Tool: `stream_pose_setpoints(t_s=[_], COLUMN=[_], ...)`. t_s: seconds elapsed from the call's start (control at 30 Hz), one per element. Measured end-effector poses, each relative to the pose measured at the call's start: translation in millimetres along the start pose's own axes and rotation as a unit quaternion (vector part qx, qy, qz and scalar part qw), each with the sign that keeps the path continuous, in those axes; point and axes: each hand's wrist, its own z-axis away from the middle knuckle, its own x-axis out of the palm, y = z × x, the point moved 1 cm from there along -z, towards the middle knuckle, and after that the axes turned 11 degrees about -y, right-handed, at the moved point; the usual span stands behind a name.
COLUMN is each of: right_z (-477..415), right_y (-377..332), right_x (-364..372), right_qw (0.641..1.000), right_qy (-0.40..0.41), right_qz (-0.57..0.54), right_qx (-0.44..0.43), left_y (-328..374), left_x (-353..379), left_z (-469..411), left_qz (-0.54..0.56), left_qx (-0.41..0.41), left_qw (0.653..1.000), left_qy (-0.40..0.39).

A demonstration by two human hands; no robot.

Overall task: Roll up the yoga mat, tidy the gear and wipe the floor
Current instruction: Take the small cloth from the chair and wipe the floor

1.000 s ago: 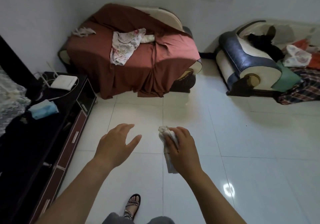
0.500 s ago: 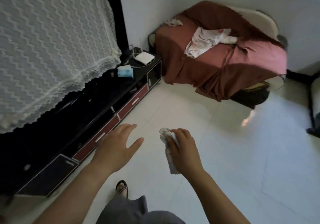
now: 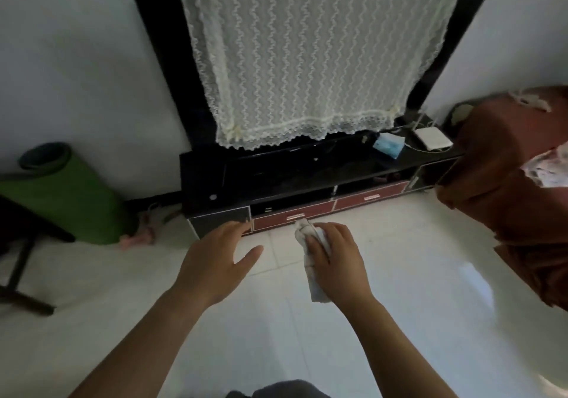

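Observation:
My right hand (image 3: 333, 262) grips a crumpled white cloth (image 3: 310, 254) that hangs down from my fist above the white tiled floor (image 3: 399, 321). Beside it, my left hand (image 3: 215, 262) is held out with fingers spread and holds nothing. A green yoga mat (image 3: 64, 195), rolled up, leans against the wall at the far left, well away from both hands.
A black TV stand (image 3: 276, 179) with red drawers faces me, with a lace-covered TV (image 3: 307, 56) on it. A router (image 3: 433, 138) and a blue mask (image 3: 388, 145) lie on its right end. A brown-covered sofa (image 3: 516, 182) is at right, a black table leg (image 3: 21, 262) at left.
My view has swung left from the sofas to the TV stand and the rolled mat. Both hands keep the same pose, the right one still holding the cloth.

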Motion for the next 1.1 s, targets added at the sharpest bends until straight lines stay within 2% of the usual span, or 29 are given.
stream_pose_setpoints(t_s=[0.37,0.57,0.7,0.9,1.1], right_z=[-42.7,-51.6,-63.5,-103.9,-195.9], right_y=[-182.6,-253.5,-281.5,-311.1,-343.9], right_x=[208.0,296.2,338.0,389.3,434.3], right_qw=[0.976,0.946,0.926,0.898,0.881], right_qy=[-0.168,-0.251,-0.300,-0.351,-0.367], right_qz=[-0.012,0.006,-0.004,0.009,0.007], right_qx=[-0.139,-0.207,-0.228,-0.264,-0.297], left_y=[-227.8,-311.4,-352.4,-401.0,-447.7], left_x=[-72.7,-87.2,-87.3,-98.7,-146.5], left_z=[114.4,175.0,197.9,187.8,122.2], left_qz=[0.022,0.061,0.072,0.102,0.095], left_qx=[-0.161,-0.258,-0.323,-0.379,-0.411], left_qw=[0.984,0.958,0.937,0.914,0.902], left_qy=[0.070,0.112,0.112,0.100,0.091])
